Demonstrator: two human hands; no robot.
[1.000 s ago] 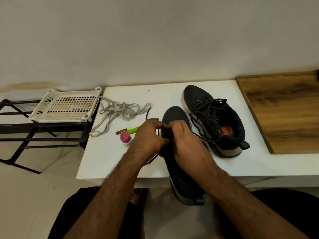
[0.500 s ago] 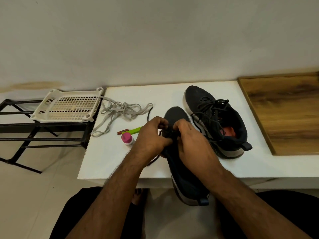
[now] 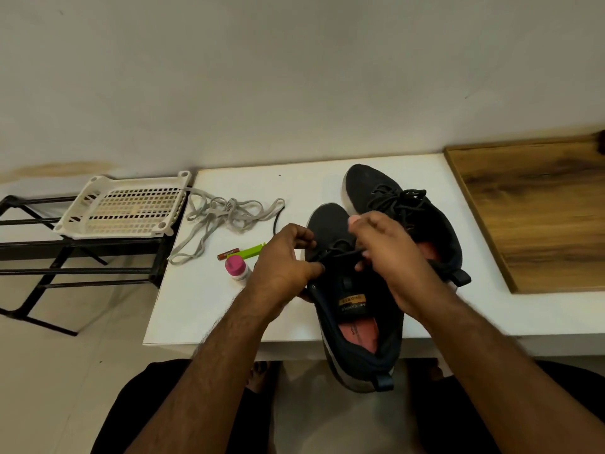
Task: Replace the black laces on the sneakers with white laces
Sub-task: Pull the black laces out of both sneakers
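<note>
Presently: near sneaker, heel overhanging the white table edge; left hand and right hand each pinch its black lace over the tongue (fingers curled, hands slightly apart). Second sneaker, black-laced, just behind. White laces piled far left, beside a perforated tray. Pink-capped bottle near the left hand.
</note>
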